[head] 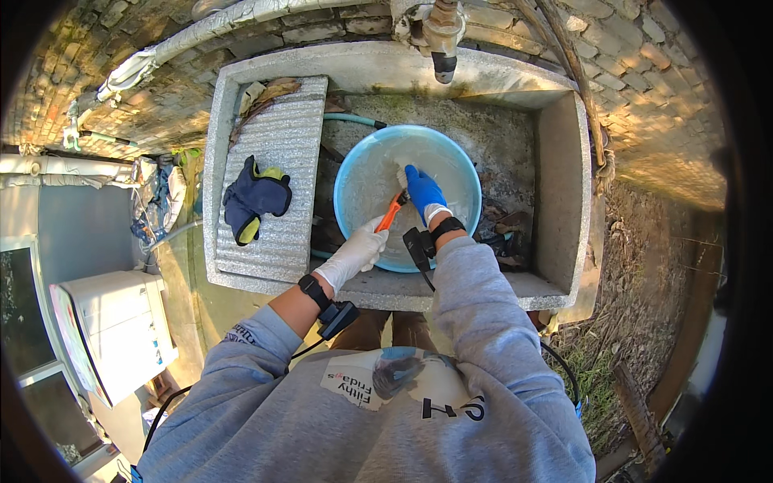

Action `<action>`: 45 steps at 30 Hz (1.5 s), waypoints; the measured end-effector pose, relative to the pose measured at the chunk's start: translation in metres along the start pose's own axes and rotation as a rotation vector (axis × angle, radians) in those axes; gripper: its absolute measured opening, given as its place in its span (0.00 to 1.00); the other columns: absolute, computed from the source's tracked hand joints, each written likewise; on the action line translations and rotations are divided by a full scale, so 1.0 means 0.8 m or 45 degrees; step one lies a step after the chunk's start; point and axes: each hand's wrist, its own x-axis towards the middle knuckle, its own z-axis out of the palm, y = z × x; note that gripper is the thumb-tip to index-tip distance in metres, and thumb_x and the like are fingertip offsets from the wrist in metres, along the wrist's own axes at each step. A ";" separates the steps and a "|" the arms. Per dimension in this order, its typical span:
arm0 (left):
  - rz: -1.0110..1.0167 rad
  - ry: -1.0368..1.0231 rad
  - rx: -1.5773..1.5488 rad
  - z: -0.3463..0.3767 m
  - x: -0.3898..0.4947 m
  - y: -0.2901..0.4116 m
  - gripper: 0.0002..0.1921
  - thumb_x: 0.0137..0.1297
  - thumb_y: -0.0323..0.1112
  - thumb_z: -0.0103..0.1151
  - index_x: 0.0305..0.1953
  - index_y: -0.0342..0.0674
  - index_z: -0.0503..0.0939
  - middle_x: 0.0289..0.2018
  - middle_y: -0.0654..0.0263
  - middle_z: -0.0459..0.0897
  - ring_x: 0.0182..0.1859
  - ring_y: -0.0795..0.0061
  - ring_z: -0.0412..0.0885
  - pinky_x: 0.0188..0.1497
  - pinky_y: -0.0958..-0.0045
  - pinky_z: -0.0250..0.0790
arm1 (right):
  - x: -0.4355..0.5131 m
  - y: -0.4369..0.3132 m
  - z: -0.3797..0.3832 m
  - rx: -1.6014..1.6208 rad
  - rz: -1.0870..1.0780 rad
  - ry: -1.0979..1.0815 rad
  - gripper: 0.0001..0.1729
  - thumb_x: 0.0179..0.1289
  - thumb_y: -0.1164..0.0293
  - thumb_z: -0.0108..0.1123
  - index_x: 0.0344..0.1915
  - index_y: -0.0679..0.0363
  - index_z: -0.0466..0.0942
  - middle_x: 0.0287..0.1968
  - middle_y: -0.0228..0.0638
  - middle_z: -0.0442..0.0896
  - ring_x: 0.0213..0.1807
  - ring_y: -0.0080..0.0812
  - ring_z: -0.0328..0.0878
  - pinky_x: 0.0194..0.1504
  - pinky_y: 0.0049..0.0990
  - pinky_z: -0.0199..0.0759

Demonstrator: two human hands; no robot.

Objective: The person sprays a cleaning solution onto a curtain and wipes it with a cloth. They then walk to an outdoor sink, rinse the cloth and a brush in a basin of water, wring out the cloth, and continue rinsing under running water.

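Note:
A round light-blue plastic basin (468,232) with cloudy water stands in a stone laundry sink (561,193). At its lower left rim my left hand (360,249), in a white glove, is closed around the orange handle of a tool (392,211). The dark head of that tool lies beside my right hand's fingers. My right hand (424,190) wears a blue glove over a white one and reaches into the basin. By its fingertips is a pale bristled brush head (402,175); whether the fingers grip it cannot be told.
Dark blue gloves with yellow-green lining (256,196) lie on the ribbed washboard (290,139) at left. A capped pipe (444,45) juts over the sink's back wall. A green hose (350,119) runs behind the basin. Dry leaves (510,223) lie right of it.

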 end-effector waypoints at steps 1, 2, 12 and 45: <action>0.016 -0.042 0.010 0.000 0.001 -0.003 0.27 0.73 0.36 0.44 0.71 0.50 0.55 0.24 0.74 0.66 0.14 0.86 0.58 0.11 0.81 0.49 | -0.005 0.000 -0.005 0.024 0.054 0.114 0.46 0.64 0.35 0.40 0.68 0.59 0.61 0.63 0.53 0.71 0.65 0.50 0.68 0.65 0.38 0.58; 0.017 -0.116 0.016 -0.001 0.004 -0.007 0.27 0.73 0.37 0.44 0.71 0.51 0.55 0.24 0.74 0.66 0.14 0.86 0.58 0.11 0.81 0.49 | -0.012 0.000 -0.007 0.163 -0.011 0.108 0.46 0.64 0.35 0.41 0.69 0.58 0.60 0.63 0.53 0.70 0.65 0.50 0.67 0.65 0.38 0.58; -0.089 0.071 -0.056 0.003 0.042 -0.007 0.26 0.72 0.37 0.43 0.69 0.55 0.55 0.23 0.72 0.66 0.15 0.82 0.61 0.13 0.76 0.53 | -0.050 0.001 0.038 -0.011 -0.011 0.080 0.43 0.64 0.42 0.45 0.71 0.57 0.57 0.62 0.56 0.71 0.65 0.53 0.66 0.64 0.40 0.59; 0.006 0.186 0.089 0.001 0.071 -0.012 0.18 0.69 0.36 0.47 0.57 0.39 0.63 0.22 0.69 0.66 0.12 0.80 0.61 0.10 0.73 0.54 | -0.055 -0.006 0.042 -0.043 -0.032 0.149 0.44 0.65 0.40 0.43 0.74 0.47 0.46 0.57 0.57 0.75 0.58 0.57 0.73 0.57 0.44 0.66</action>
